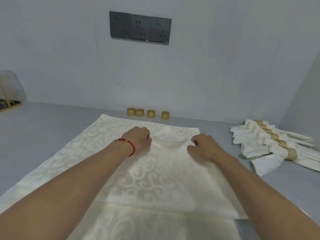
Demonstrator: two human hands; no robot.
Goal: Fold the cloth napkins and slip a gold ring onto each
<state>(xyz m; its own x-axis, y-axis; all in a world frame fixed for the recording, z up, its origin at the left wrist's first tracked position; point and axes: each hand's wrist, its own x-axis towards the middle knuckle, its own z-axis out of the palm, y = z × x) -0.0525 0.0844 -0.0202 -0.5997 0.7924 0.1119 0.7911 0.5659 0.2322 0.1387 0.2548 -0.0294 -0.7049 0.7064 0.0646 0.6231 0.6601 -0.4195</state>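
A: Cloth? Quick.
B: Cream damask napkin [147, 179], woven scroll pattern, slight sheen, spread flat on the smooth grey worktop [43, 132]. A second layer of the same fabric shows under its near edge, cut off by the bottom of the frame.
A: Hands?
B: Both on the napkin's far half. Left hand [138, 138], red cord bracelet [129, 144] on the wrist, fingers curled in, pinching fabric. Right hand [202, 147] likewise clenched on the cloth. Between them the fabric lifts into a soft puckered ridge. Fingertips tucked under, so exact grip hard to read.
A: Rings?
B: Four gold rings [151, 113], short openwork metal bands, in a row along the worktop's back edge by the wall, beyond the napkin, apart from both hands.
A: Finished ones?
B: Ringed napkins [270, 144] stacked overlapping near the back right corner, gold key-pattern bands; outer ends cut off at the right.
A: Else?
B: Dark triple socket panel [140, 27] on the wall. Something in clear plastic [12, 89] at the left edge, blurry, can't identify.
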